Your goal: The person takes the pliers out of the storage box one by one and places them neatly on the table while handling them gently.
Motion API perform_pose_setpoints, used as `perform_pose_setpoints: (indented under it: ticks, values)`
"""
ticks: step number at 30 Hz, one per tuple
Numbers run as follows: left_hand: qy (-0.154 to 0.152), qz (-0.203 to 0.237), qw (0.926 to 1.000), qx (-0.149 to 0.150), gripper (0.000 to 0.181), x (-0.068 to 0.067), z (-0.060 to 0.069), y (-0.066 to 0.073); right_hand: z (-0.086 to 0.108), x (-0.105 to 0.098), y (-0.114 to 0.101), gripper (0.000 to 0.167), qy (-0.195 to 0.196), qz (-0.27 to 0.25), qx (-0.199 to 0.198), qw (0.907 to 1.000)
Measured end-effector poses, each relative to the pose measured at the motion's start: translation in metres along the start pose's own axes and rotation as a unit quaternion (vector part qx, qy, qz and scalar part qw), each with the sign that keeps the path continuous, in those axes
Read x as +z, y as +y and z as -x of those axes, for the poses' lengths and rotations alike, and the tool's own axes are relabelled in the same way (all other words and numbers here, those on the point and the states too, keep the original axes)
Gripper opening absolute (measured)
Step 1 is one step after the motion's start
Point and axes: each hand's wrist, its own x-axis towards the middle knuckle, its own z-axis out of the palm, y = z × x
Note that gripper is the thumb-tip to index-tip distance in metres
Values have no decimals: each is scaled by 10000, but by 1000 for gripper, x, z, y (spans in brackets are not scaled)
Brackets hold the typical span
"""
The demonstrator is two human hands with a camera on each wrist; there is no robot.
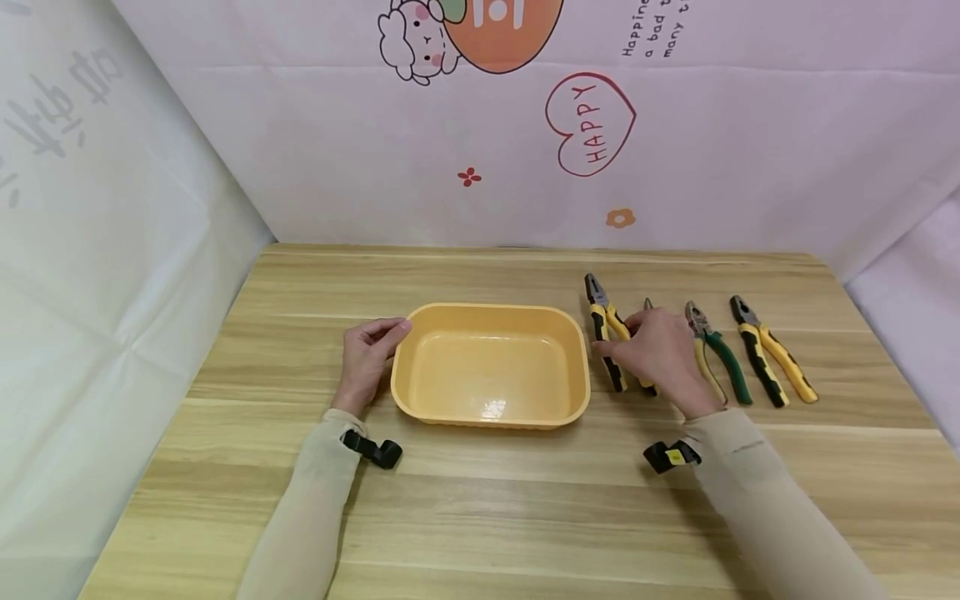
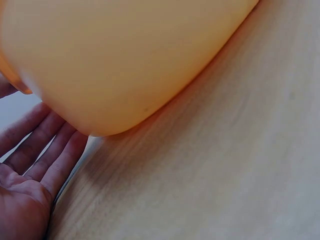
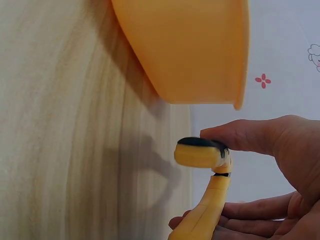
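Note:
My left hand (image 1: 365, 360) is at the left end of a yellow plastic basin (image 1: 491, 423), pinching its rim between thumb and fingers. In the left wrist view, the fingers (image 2: 57, 150) lie nearly straight against the basin's outer wall. To the right of the basin, my right hand (image 1: 660, 350) grips combination pliers (image 1: 597, 321) with yellow and black handles, the thumb on one handle and fingers on the other. The right wrist view shows the pliers' handles (image 3: 200, 155) above the tabletop, their shadow beneath. Another tool (image 1: 648, 303) is mostly hidden under this hand.
Right of my right hand lie green-handled pliers (image 1: 723, 358) and another yellow-and-black pair of pliers (image 1: 772, 350). All stand on a wood-grain table (image 1: 480, 517). A printed white cloth (image 1: 337, 167) hangs behind the table, with more cloth at the left side.

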Motion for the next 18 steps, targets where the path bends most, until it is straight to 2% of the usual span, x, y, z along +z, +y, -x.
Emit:
perform_pose_setpoints:
  ticks: [6, 14, 18]
  values:
    - [-7, 24, 10000, -19, 30, 1, 0, 1, -3, 6, -1, 50, -170, 44, 121, 9998]
    - [15, 4, 10000, -24, 29, 0, 0, 1, -4, 8, -1, 46, -392, 112, 247, 9989]
    - [6, -23, 10000, -5, 30, 1, 1, 2, -5, 11, 0, 47, -352, 94, 240, 9990]
